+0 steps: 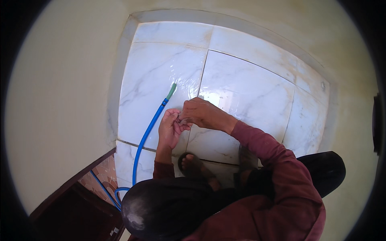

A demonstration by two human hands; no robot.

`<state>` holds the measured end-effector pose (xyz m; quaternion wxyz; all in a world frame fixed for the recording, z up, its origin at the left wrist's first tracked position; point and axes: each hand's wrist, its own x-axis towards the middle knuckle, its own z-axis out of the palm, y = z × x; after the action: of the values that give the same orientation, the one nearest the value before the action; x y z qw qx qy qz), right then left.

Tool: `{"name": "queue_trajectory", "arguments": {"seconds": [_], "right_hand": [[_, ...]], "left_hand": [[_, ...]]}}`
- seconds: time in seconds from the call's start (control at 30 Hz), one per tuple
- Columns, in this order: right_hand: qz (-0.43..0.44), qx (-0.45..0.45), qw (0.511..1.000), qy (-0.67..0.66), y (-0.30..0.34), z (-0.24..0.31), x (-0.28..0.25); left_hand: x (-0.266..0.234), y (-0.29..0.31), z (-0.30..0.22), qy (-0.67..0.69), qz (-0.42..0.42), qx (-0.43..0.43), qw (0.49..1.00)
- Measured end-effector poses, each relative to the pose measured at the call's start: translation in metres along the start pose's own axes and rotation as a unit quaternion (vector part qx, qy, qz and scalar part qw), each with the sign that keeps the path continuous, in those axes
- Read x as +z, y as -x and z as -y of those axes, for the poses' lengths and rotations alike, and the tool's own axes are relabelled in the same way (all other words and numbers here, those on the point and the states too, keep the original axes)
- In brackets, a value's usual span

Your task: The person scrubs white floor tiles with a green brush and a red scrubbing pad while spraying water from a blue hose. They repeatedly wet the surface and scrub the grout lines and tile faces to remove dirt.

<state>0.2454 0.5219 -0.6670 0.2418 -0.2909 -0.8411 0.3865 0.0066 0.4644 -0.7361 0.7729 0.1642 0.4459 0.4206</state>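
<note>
My left hand (169,127) is closed, palm turned up and fingers curled. Against its fingertips presses my right hand (203,114), also closed, knuckles upward. Something small may sit between the fingers of both hands, but I cannot make it out. Just left of them a blue hose (146,136) lies on the tiled floor. Its green end piece (171,91) is joined on by a dark clamp (165,102). Water spreads over the tiles beyond that open end.
White marbled tiles (245,86) are wet and shiny, bordered by a low skirting (237,24) and pale walls. Below my hands is my sandalled foot (191,162). The hose runs back past a doorway with a brown door (76,213) at lower left. A drain (323,85) lies at far right.
</note>
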Motion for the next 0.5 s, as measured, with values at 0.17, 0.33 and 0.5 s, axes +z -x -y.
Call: {"name": "queue_trajectory", "arguments": {"seconds": [0.17,0.33,0.5], "right_hand": [[-0.121,0.153,0.973,-0.127,0.008,-0.016,0.0],[-0.074,0.272,0.878,-0.386,-0.002,-0.019,-0.001],[-0.174,0.257,0.7,-0.644,0.01,-0.007,0.034]], "left_hand": [[0.058,0.015,-0.005,-0.098,0.037,0.114,0.988],[0.044,0.013,-0.003,-0.023,0.031,0.069,0.997],[0.067,0.011,-0.01,0.014,0.0,0.113,0.993]]}}
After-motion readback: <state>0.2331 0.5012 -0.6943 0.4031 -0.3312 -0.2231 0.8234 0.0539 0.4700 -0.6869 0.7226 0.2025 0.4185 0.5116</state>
